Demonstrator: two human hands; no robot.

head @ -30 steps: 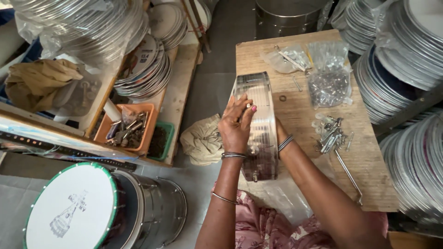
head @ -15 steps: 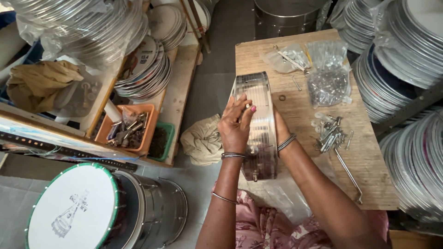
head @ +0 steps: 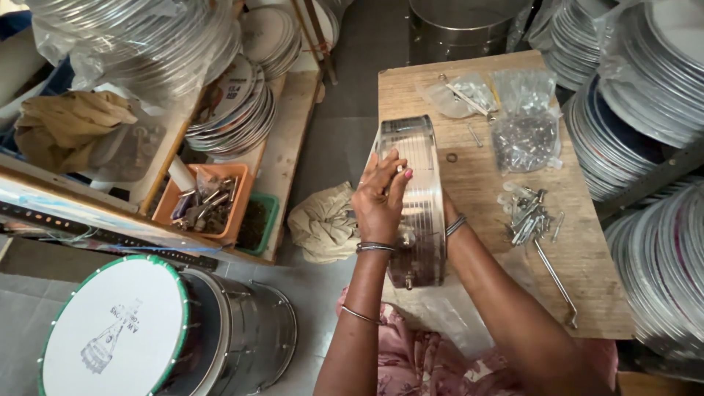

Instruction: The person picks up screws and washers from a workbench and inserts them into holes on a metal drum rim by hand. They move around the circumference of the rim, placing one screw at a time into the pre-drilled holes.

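A shiny ribbed metal drum shell (head: 419,176) stands on its edge at the near left of a wooden board (head: 587,257). My left hand (head: 380,198) presses flat against the shell's outer left side, fingers together and pointing up. My right hand (head: 444,211) reaches inside the shell; only its wrist with a bangle shows, and its fingers are hidden behind the metal wall. Whether it grips anything I cannot see.
On the board lie a pile of metal bolts and hooks (head: 529,214), a long rod (head: 554,280) and plastic bags of small hardware (head: 522,132). A finished drum (head: 161,330) stands at lower left. An orange tray (head: 205,202), a cloth (head: 323,220) and stacked metal rings (head: 645,95) surround me.
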